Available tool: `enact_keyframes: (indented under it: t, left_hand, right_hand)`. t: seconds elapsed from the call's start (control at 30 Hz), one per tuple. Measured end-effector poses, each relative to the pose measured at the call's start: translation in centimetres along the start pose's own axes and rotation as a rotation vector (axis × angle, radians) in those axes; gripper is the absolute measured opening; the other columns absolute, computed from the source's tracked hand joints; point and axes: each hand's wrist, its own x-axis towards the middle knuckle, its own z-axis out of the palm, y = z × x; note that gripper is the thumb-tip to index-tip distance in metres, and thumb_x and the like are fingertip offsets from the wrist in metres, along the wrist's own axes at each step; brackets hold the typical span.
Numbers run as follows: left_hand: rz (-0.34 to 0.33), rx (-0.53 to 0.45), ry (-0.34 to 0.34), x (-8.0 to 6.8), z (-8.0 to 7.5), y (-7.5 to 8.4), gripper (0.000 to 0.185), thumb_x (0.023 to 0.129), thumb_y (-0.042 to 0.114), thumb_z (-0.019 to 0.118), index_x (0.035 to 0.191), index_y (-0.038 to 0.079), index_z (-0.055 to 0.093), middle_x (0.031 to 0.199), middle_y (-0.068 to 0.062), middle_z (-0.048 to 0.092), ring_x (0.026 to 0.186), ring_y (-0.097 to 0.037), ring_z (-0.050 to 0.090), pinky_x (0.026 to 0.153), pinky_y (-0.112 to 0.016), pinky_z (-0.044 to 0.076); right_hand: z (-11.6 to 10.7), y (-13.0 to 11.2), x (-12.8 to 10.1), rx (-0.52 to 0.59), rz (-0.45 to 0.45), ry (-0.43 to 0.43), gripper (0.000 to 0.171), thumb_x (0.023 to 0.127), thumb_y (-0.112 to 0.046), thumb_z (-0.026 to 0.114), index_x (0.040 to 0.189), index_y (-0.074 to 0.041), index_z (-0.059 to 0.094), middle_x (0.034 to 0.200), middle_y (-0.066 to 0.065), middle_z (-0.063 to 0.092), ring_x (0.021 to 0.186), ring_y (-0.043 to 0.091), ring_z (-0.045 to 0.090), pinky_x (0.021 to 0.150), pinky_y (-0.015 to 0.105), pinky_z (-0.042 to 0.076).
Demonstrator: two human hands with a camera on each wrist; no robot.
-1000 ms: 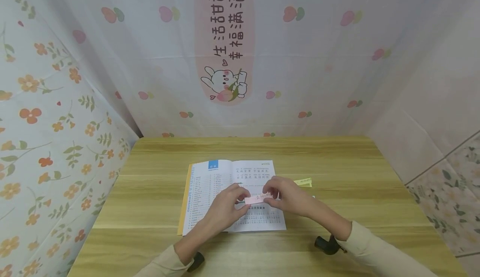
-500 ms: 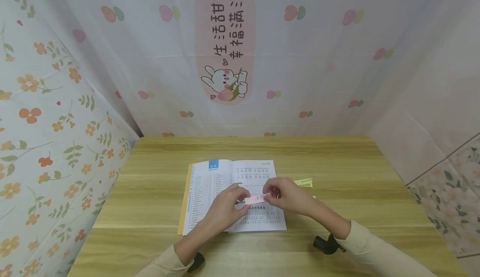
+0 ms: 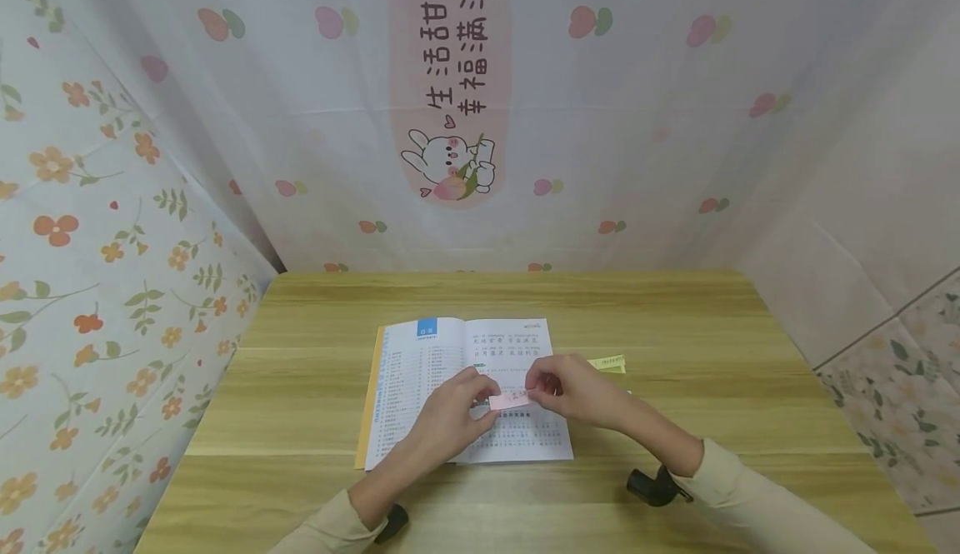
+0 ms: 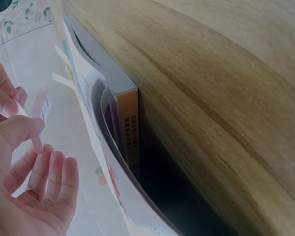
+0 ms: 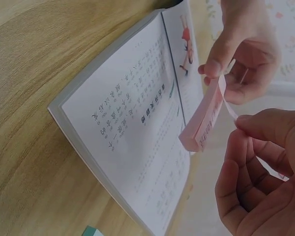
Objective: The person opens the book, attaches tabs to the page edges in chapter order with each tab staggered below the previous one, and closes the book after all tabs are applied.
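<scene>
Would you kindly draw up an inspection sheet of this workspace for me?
Surface: wood-grain table, bearing an open book; a yellow tab and a pale tab stick out past the book's right edge.
Job's things: pink sticky-note pad with writing, over the right page; a pink strip stands off it.
Clutter: green-and-white corner, too little shown to name.
Hands: left hand pinches the pad; right hand pinches the strip's free end.
Cables: nothing seen.
Surroundings: rabbit-print curtain behind, floral curtain at left; a black device at each wrist.
</scene>
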Motion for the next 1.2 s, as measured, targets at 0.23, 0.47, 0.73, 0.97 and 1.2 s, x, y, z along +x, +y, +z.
enact_keyframes:
  t: [0.23, 0.47, 0.73, 0.97, 1.2]
  left_hand:
    - [0.017, 0.02, 0.009, -0.07, -0.09, -0.05, 0.02, 0.085, 0.018, 0.084, 0.1, 0.016, 0.072, 0.091, 0.005, 0.061, 0.081, -0.01, 0.058, 0.072, -0.024, 0.052]
    - [0.029, 0.023, 0.011, -0.13, -0.12, -0.13, 0.02, 0.084, 0.017, 0.085, 0.101, 0.016, 0.073, 0.092, 0.004, 0.062, 0.082, -0.011, 0.059, 0.072, -0.025, 0.051]
    - [0.043, 0.038, -0.002, -0.14, 0.03, -0.13, 0.021, 0.085, 0.019, 0.084, 0.102, 0.014, 0.073, 0.094, 0.003, 0.064, 0.086, -0.012, 0.063, 0.076, -0.026, 0.053]
    - [0.047, 0.058, 0.0, -0.16, 0.18, -0.15, 0.021, 0.084, 0.02, 0.085, 0.101, 0.015, 0.074, 0.092, 0.005, 0.063, 0.086, -0.009, 0.062, 0.075, -0.025, 0.053]
    - [0.046, 0.052, 0.0, -0.22, 0.21, -0.04, 0.021, 0.084, 0.019, 0.085, 0.1, 0.016, 0.073, 0.09, 0.003, 0.063, 0.085, -0.011, 0.063, 0.073, -0.025, 0.052]
  right_hand:
    - [-0.08, -0.02, 0.01, 0.011, -0.002, -0.003, 0.01, 0.091, -0.004, 0.076, 0.09, -0.013, 0.07, 0.078, -0.01, 0.06, 0.07, 0.01, 0.055, 0.062, 0.025, 0.051]
    - [-0.06, -0.19, -0.02, 0.021, 0.018, -0.016, 0.01, 0.091, -0.006, 0.076, 0.09, -0.014, 0.07, 0.078, -0.01, 0.06, 0.07, 0.01, 0.055, 0.063, 0.026, 0.052]
    - [-0.11, -0.33, -0.09, 0.028, -0.005, -0.032, 0.011, 0.09, -0.004, 0.077, 0.089, -0.013, 0.071, 0.078, -0.01, 0.061, 0.07, 0.009, 0.055, 0.062, 0.026, 0.052]
    - [-0.3, -0.7, -0.09, 0.016, 0.007, -0.059, 0.01, 0.09, -0.004, 0.077, 0.089, -0.013, 0.072, 0.076, -0.011, 0.061, 0.068, 0.008, 0.055, 0.061, 0.025, 0.051]
    - [-0.37, -1.0, -0.29, 0.024, 0.014, -0.05, 0.009, 0.09, -0.004, 0.077, 0.09, -0.013, 0.073, 0.078, -0.012, 0.063, 0.069, 0.009, 0.057, 0.062, 0.026, 0.053]
